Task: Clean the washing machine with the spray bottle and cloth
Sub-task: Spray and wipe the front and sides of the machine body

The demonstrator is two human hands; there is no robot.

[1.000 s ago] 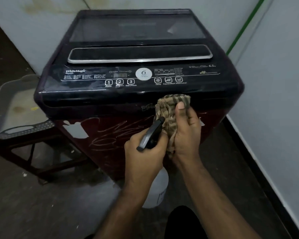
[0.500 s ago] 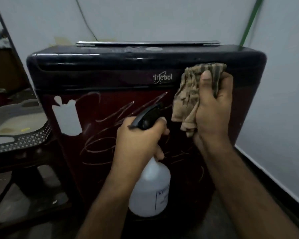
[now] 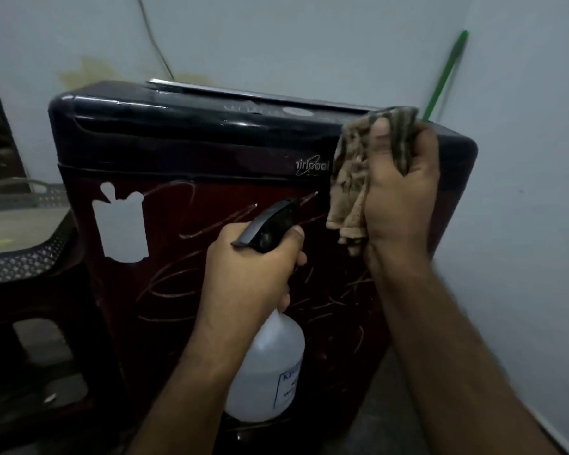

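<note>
Washing machine (image 3: 211, 198) stood in the corner; the right hand (image 3: 398, 192), fingers gripping the cloth (image 3: 352, 178), had slid rightward to its top front corner. Left hand (image 3: 247, 274) clutched the spray bottle (image 3: 266, 372), wiping continuing.

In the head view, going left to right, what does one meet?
Plastic stool → white sticker patch on the washing machine → left hand gripping the spray bottle → right hand holding the cloth → green stick
</note>
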